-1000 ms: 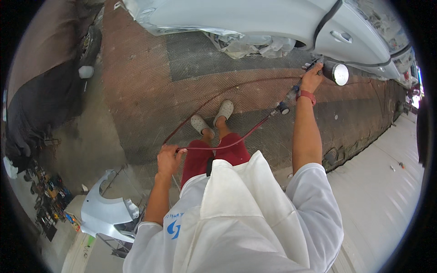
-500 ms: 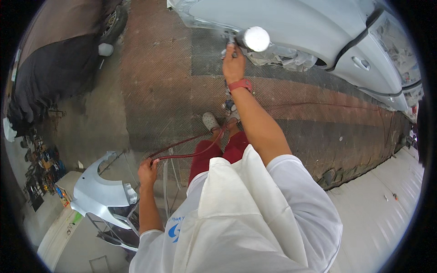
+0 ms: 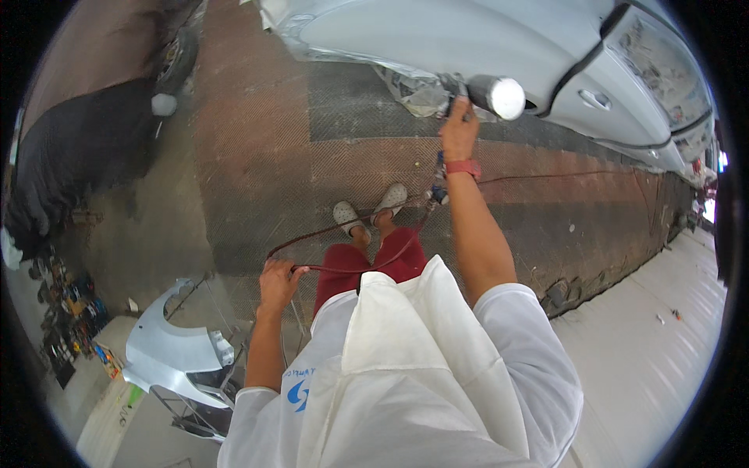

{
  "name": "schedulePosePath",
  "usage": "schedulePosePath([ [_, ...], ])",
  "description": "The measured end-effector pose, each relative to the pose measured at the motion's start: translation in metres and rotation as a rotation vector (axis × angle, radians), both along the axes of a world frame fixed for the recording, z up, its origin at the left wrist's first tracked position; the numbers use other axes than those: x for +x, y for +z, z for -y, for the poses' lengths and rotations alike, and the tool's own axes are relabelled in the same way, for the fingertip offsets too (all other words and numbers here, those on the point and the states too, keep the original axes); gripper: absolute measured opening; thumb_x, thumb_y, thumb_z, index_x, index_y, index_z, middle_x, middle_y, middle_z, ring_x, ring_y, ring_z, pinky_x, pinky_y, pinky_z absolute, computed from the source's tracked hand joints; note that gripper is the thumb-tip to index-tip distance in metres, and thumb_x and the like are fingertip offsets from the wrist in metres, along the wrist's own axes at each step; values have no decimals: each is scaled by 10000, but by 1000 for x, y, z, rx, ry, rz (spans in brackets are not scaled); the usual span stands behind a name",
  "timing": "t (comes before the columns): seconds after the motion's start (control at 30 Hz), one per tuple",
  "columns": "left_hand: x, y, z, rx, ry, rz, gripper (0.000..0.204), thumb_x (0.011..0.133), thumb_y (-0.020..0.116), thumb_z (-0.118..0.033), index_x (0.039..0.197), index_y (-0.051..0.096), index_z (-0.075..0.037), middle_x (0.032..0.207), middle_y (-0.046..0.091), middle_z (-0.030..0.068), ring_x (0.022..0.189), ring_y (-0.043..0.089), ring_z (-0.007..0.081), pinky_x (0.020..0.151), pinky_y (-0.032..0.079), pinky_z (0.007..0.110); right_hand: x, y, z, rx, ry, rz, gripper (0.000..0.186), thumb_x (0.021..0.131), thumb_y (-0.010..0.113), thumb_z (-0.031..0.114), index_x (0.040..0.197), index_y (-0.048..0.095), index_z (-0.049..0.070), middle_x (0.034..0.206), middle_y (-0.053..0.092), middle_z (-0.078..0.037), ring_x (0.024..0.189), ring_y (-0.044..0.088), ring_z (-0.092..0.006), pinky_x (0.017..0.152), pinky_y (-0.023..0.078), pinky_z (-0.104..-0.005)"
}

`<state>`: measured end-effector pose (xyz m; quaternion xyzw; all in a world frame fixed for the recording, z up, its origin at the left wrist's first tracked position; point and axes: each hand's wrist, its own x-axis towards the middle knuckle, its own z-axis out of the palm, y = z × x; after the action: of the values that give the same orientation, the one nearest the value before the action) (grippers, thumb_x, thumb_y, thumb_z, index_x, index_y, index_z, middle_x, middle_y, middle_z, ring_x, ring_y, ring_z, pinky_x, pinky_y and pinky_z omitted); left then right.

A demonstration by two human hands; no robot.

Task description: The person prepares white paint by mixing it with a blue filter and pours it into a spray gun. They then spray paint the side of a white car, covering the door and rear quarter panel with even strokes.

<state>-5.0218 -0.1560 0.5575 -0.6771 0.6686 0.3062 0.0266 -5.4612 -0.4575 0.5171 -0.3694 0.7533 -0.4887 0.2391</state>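
My right hand (image 3: 459,136), with a red band on its wrist, is closed round the grip of a paint spray gun (image 3: 452,84). The gun's cup (image 3: 499,97) has a round white top and tilts to the right, close to the lower side of a pale silver car (image 3: 499,35). Below the grip hangs a small dark fitting (image 3: 438,195), where a dark red air hose (image 3: 331,268) joins. The hose loops across in front of my legs to my left hand (image 3: 276,285), whose fingers are closed on it.
Crumpled masking film (image 3: 409,90) hangs along the car's lower edge. A loose silver fender (image 3: 168,343) rests on a metal stand at lower left. A dark covered vehicle (image 3: 86,140) stands at far left. The hose trails right over floor matting (image 3: 343,168).
My right hand has carried the spray gun to the right along the car's side. My left hand has shifted slightly right with the hose, and my feet have turned and moved apart.
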Motion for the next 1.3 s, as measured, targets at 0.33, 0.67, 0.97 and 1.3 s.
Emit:
schedulePosePath([
  [0.33,-89,6,82,-89,-257,-122,474,916,747,-517,922,759,-43,803,699,139,857,681,364,1032,496,529,-193,71,-46,182,-428,8,722,1075,520,543,1204,687,-147,947,723,-274,713,740,-323,598,578,-419],
  [0.67,-37,-4,94,-27,-120,-52,491,936,731,-516,942,734,-26,903,717,139,974,661,358,889,520,496,-165,85,-22,-64,-427,-23,805,1050,533,610,1278,640,-155,981,733,-248,752,735,-279,624,569,-381],
  [0.97,91,-36,67,48,12,-36,527,946,718,-544,980,750,-19,1014,753,159,1065,682,359,1018,510,497,71,89,4,46,-57,36,790,1055,531,607,1266,679,-140,947,767,-251,890,743,-347,891,559,-471],
  [1.3,125,-38,70,19,-95,-59,518,936,725,-534,977,765,-19,965,753,163,1001,701,368,1166,431,547,165,139,26,21,330,309,826,1035,557,657,1277,647,-128,618,555,-46,459,568,-145,473,470,-311],
])
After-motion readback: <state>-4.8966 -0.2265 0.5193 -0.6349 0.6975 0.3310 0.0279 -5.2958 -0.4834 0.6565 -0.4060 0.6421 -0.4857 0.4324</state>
